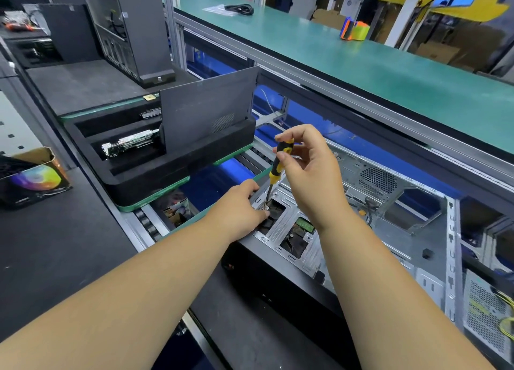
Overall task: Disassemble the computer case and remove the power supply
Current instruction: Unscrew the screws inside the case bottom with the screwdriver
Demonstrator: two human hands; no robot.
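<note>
Right hand (308,172) raised over the open computer case (361,230), fingers (283,156) curled and pinching the yellow-and-black screwdriver (279,161) near its top. Shaft slanting down to a screw (264,208) at the case's near-left corner edge. Left hand (240,205) lying on that corner, fingers (260,212) bent round the metal edge just beside the tip, partly hidden. Power supply (486,322) well right of both hands, at the case's far end. Black foam tray (155,158) left of the fingers, a grey panel (205,111) upright in it. Bare counter (69,258) to the near left; green shelf (361,61) overhead.
</note>
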